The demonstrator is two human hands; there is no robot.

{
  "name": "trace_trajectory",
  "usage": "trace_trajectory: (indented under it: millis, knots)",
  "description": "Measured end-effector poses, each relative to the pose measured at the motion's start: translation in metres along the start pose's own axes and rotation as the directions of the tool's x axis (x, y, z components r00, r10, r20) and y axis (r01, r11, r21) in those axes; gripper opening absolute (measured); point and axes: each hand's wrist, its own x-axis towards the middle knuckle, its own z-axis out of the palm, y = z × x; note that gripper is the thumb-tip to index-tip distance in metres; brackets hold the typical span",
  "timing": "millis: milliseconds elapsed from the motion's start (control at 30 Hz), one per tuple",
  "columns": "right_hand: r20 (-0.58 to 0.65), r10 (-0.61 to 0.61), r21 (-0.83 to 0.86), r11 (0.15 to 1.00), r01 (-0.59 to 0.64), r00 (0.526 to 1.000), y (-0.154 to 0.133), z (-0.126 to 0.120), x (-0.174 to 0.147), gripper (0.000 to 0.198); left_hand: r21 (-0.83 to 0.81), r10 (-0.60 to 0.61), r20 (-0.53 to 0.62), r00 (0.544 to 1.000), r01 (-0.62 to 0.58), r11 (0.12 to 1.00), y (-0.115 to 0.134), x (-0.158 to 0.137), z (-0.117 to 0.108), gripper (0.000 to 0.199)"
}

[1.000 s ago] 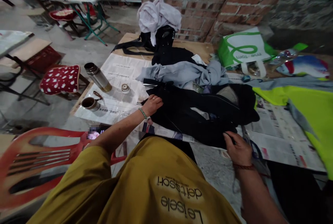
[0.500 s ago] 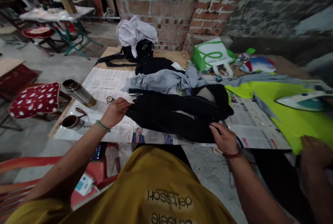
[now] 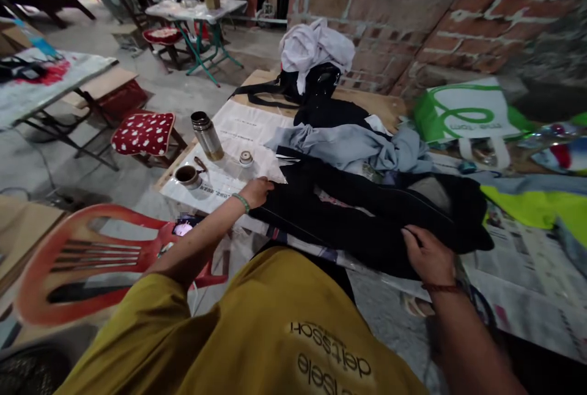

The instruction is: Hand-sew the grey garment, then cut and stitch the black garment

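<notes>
A pair of black trousers [image 3: 339,219] lies stretched across the newspaper-covered table [image 3: 220,190], its legs toward the left and its bunched top at the right. My left hand [image 3: 255,192] pinches the end of the nearer leg. Farther right, my right hand [image 3: 431,254] is closed on the near edge of the same leg, its fingertips partly hidden. Behind the trousers lies a crumpled light grey-blue garment [image 3: 339,145].
Left on the table stand a steel flask [image 3: 208,138], its lid [image 3: 246,158] and a brown cup [image 3: 188,177]. A green-white bag [image 3: 468,110] and a yellow-grey garment [image 3: 527,208] lie right. A red plastic chair [image 3: 96,254] is near my left arm.
The view has swung left, so the iron and the other person's hand at the right are out of sight. Both my hands stay at the trousers' near edge.
</notes>
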Motion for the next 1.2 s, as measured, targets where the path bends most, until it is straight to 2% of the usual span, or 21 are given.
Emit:
trace_trajectory:
  millis: [167,267,400,467,567,633,667,733,833,900,1000,1100,1200]
  knots:
    - [-0.087,0.11,0.006,0.994,-0.11,0.99,0.003,0.002,0.004,0.035,0.063,-0.002,-0.16,0.987,0.012,0.998,-0.002,0.022,0.002,0.034]
    - [0.024,0.099,0.087,0.991,-0.1,0.995,-0.008,0.006,0.002,0.035,0.06,-0.025,-0.145,0.989,0.034,0.998,-0.012,0.022,0.01,0.033]
    - [0.195,0.072,0.227,0.967,-0.116,0.978,-0.026,0.017,-0.009,0.03,0.052,-0.078,-0.152,0.985,0.086,0.995,-0.03,0.012,0.037,0.035]
    - [0.231,0.091,0.273,0.95,-0.155,0.969,-0.032,0.02,-0.015,0.026,0.083,-0.129,-0.161,0.978,0.144,0.986,-0.035,0.008,0.045,0.037]
    - [0.258,0.122,0.322,0.924,-0.205,0.958,-0.035,0.016,-0.021,0.021,0.106,-0.166,-0.194,0.967,0.189,0.976,-0.03,0.003,0.043,0.037]
    - [0.27,0.135,0.343,0.912,-0.226,0.953,-0.036,0.012,-0.024,0.02,0.089,-0.145,-0.316,0.938,0.181,0.979,-0.014,0.002,0.037,0.039]
    - [0.274,0.141,0.354,0.905,-0.236,0.951,-0.036,0.01,-0.025,0.019,0.066,-0.105,-0.388,0.915,0.141,0.988,-0.003,0.001,0.035,0.039]
    - [0.277,0.151,0.375,0.892,-0.252,0.949,-0.037,0.008,-0.026,0.019,0.0,0.023,-0.497,0.867,-0.027,1.0,0.025,0.002,0.035,0.037]
    - [0.274,0.153,0.413,0.873,-0.26,0.95,-0.039,0.009,-0.027,0.019,-0.091,0.259,-0.52,0.814,-0.355,0.931,0.078,0.008,0.047,0.031]
    - [0.263,0.145,0.434,0.865,-0.252,0.954,-0.04,0.009,-0.027,0.02,-0.108,0.387,-0.462,0.798,-0.483,0.869,0.112,0.018,0.061,0.033]
    - [0.248,0.144,0.437,0.866,-0.243,0.958,-0.041,0.007,-0.027,0.019,-0.122,0.473,-0.361,0.804,-0.544,0.83,0.148,0.04,0.081,0.039]
    - [0.239,0.174,0.402,0.878,-0.26,0.955,-0.038,0.004,-0.028,0.019,-0.237,0.462,-0.274,0.843,-0.525,0.817,0.163,0.062,0.094,0.024]
    - [0.213,0.231,0.367,0.882,-0.297,0.949,-0.03,0.008,-0.03,0.02,-0.533,0.429,-0.085,0.899,-0.405,0.743,0.161,0.071,0.101,0.017]
